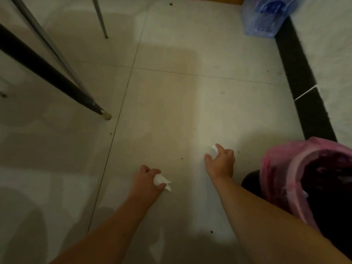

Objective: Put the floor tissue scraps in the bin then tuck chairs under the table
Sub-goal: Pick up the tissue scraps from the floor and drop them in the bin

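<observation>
My left hand is low over the tiled floor, closed around a crumpled white tissue scrap that sticks out past the thumb. My right hand reaches further forward and pinches a smaller white tissue scrap between thumb and fingers, just at floor level. The bin stands at the right edge, lined with a pink bag, dark inside, with white bits showing in it. It sits right beside my right forearm.
Dark slanted furniture legs come down at the left, one ending in a brass foot. A thin grey leg stands further back. A blue water jug is at the far right by a black skirting board.
</observation>
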